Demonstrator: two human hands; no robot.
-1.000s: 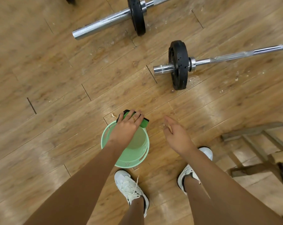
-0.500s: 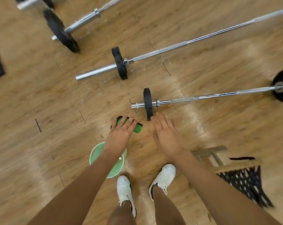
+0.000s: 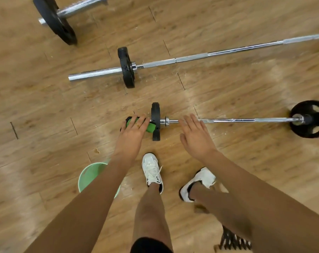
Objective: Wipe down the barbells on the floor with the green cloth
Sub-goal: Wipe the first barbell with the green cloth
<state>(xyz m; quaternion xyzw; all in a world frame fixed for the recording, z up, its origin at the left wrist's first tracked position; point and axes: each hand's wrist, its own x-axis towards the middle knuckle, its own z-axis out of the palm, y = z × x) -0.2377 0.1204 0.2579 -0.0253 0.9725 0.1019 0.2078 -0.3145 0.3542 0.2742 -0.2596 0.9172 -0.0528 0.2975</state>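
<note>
The left hand (image 3: 135, 129) grips the cloth (image 3: 151, 128) just left of the small plate (image 3: 155, 114) on the near barbell (image 3: 246, 120), hiding the bar's end, while the right hand (image 3: 195, 138), fingers straight and spread, hovers just right of that plate, contact with the bar unclear.

There is a single camera, worn on the person's head, tilted steeply down and slightly forward at the wooden floor (image 3: 45, 110). Its wide lens takes in a broad sweep. Both forearms enter from the bottom edge and reach mid-frame, where the left hand (image 3: 131, 134) grips the green cloth (image 3: 150, 127) and the right hand (image 3: 196, 139) shows with fingers straight. The white shoes (image 3: 152, 170) appear just below, close enough for their laces to read. The nearest barbell (image 3: 246, 120) crosses the centre; a second barbell (image 3: 191, 58) lies higher up, and a third barbell (image 3: 52, 21) is cut off by the top-left corner.
</note>
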